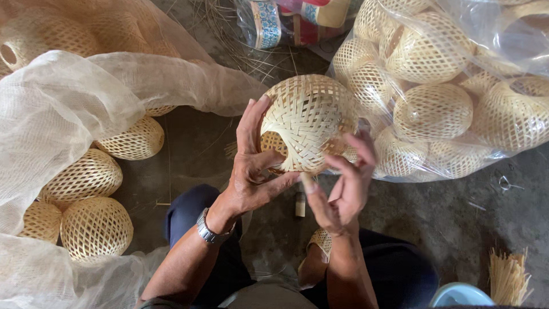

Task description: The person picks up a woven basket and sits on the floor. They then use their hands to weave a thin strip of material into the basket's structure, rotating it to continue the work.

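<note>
Woven bamboo ball [307, 121] at centre frame, held up between both hands, pale strips crossing in an open lattice, a gap in the weave at its 7 o'clock edge. Left hand [251, 171] clasped on the ball's 9 o'clock side, fingers up the wall and thumb curled under the rim. Right hand [343, 189] at 5 o'clock, half open, fingertips pinching loose strip ends at the lower edge. Looks nearly finished: body fully woven, only the ends by the opening seemingly left to tuck. Wristwatch [210, 233] on the left wrist. Out at 9 o'clock, white mesh sack [63, 109] spilling similar balls [94, 228]. At 2 o'clock, clear plastic bag [486, 34] packed with many more. At 4 o'clock, bundle of thin bamboo sticks [506, 277] on the grey floor [446, 217]
</note>
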